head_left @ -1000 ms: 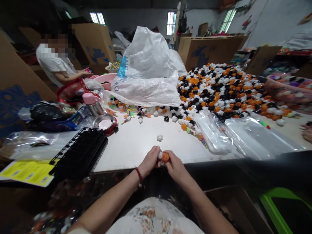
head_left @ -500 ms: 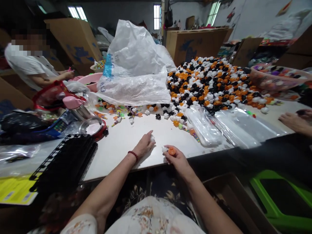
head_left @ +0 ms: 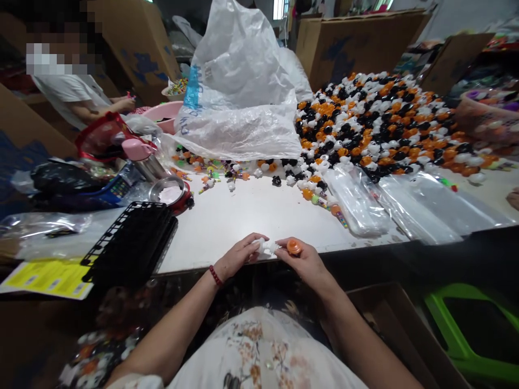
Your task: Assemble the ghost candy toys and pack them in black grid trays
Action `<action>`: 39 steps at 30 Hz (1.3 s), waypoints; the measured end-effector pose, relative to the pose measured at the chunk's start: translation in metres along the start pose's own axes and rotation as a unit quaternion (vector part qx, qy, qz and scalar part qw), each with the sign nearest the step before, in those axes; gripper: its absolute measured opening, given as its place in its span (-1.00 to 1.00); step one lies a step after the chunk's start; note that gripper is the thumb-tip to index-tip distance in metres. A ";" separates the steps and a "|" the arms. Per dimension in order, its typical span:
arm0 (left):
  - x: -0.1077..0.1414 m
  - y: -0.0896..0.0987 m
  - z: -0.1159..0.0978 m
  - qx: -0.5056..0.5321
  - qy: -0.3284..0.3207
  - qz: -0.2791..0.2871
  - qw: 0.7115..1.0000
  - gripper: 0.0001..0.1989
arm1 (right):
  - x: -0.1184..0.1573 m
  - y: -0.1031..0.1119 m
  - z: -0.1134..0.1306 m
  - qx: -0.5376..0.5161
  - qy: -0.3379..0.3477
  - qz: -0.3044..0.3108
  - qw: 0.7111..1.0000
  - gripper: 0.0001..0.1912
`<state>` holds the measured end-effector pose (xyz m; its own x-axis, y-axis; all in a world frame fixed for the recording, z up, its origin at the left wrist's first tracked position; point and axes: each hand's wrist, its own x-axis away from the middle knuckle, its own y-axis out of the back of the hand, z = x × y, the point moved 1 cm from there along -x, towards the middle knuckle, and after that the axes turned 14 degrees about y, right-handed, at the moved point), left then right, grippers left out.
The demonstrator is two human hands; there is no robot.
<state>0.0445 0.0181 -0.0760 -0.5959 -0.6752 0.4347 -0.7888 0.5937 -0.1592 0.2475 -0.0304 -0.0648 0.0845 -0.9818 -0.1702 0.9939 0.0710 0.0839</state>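
Near the front edge of the white table [head_left: 239, 216], my left hand [head_left: 240, 255] pinches a small white plastic piece [head_left: 261, 246]. My right hand [head_left: 302, 259] faces it, its fingers closed round an orange piece [head_left: 294, 247] and pinching a small white piece [head_left: 272, 248]. The white pieces meet or nearly meet between my fingertips; their exact contact is too small to tell. Behind, a big heap of orange, black and white pieces [head_left: 365, 124] covers the back right. A row of colourful assembled sticks [head_left: 324, 203] lies in front of the heap.
A large plastic sack [head_left: 243, 81] stands behind the table's middle. Clear bags [head_left: 357, 208] lie at right. Black trays [head_left: 130, 243], a metal bowl [head_left: 170, 194] and a pink-lidded flask [head_left: 140, 154] are at left. A co-worker [head_left: 77, 97] is at the back left; a green stool [head_left: 474, 329] stands lower right.
My left hand has moved down toward the table's front edge, bringing its white piece up to the one in my right hand. The camera view has shifted, and the person's hands at right have mostly left it.
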 end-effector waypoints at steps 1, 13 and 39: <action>0.001 -0.001 0.000 -0.001 0.001 0.009 1.000 -0.60 | 0.001 0.000 0.001 0.009 0.000 0.007 1.000 -0.63; 0.007 -0.019 -0.001 -0.054 0.019 -0.015 0.998 -0.66 | 0.005 -0.006 0.010 0.005 -0.024 0.042 0.999 -0.70; -0.216 0.051 -0.113 -0.344 -0.110 -0.318 0.877 -0.75 | -0.038 0.031 -0.070 0.202 0.068 -0.175 0.961 -0.53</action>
<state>0.1499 0.2437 -0.0775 -0.1424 -0.9886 0.0487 -0.7393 0.1390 0.6588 0.2804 0.0219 -0.1241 -0.2141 -0.8990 -0.3820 0.8574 -0.3603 0.3674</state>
